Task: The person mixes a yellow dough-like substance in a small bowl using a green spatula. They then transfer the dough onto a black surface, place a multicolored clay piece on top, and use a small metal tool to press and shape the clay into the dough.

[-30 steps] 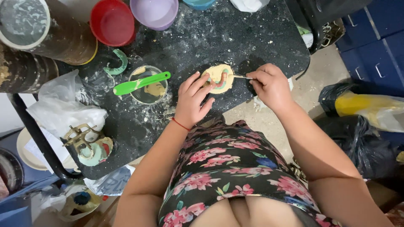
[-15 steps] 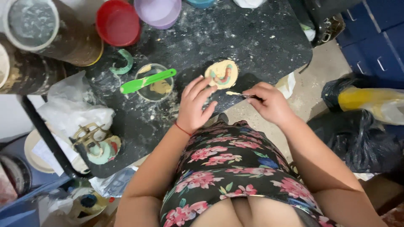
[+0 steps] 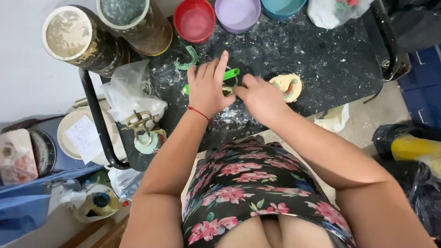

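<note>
- The left hand (image 3: 207,87) lay flat with its fingers (image 3: 222,64) spread and released, over the green-handled tool (image 3: 229,74) near the middle of the dark, flour-dusted surface (image 3: 330,50)
- The right hand (image 3: 261,97) met the left just beside that tool; whether its fingers were pinching anything, I could not tell
- The round yellow dough disc (image 3: 287,86) with coloured streaks lay just right of the right hand, toward the surface's front edge
- A green curved piece (image 3: 188,59) lay beyond the left hand
- A red bowl (image 3: 195,19) and a lilac bowl (image 3: 237,14) stood at the far edge
</note>
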